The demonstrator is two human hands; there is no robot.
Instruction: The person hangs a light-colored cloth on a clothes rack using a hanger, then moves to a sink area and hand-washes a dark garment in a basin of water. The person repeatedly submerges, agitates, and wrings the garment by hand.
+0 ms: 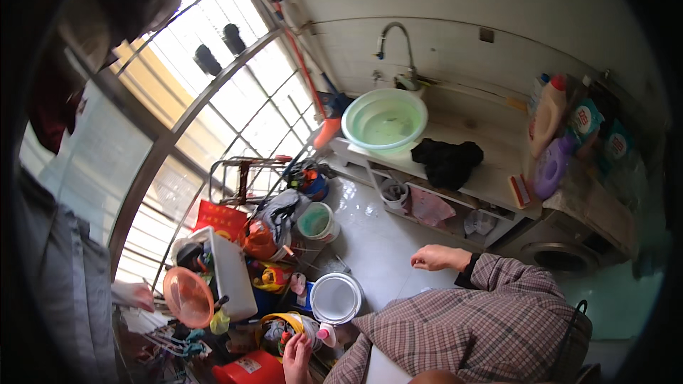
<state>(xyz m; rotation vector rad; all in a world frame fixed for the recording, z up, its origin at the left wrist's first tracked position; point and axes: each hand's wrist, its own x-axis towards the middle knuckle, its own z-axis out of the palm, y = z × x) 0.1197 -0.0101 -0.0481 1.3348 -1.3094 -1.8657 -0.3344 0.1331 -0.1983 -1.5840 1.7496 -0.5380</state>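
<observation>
My left hand (296,358) is at the bottom, its fingers slightly bent and a little apart, and no held object shows. Beside it in the picture are a yellow-rimmed bucket (283,321) with cables and tools inside, and a red plastic bucket (251,369). Whether the fingers touch either one is hard to see. Over the tiled floor hangs my right hand (440,257), its fingers loosely curled, with nothing visible in it. A lidded white bucket (336,298) stands between the two hands. Next to it is a white bottle (326,334) with a pink cap.
A basin of water (384,120) and a dark cloth (448,162) rest on the counter below a faucet (397,48). Detergent bottles (552,168) crowd its right end, near a front-loading washing machine (560,256). Left are a white bin (232,277), a folding cart (245,178) and barred windows.
</observation>
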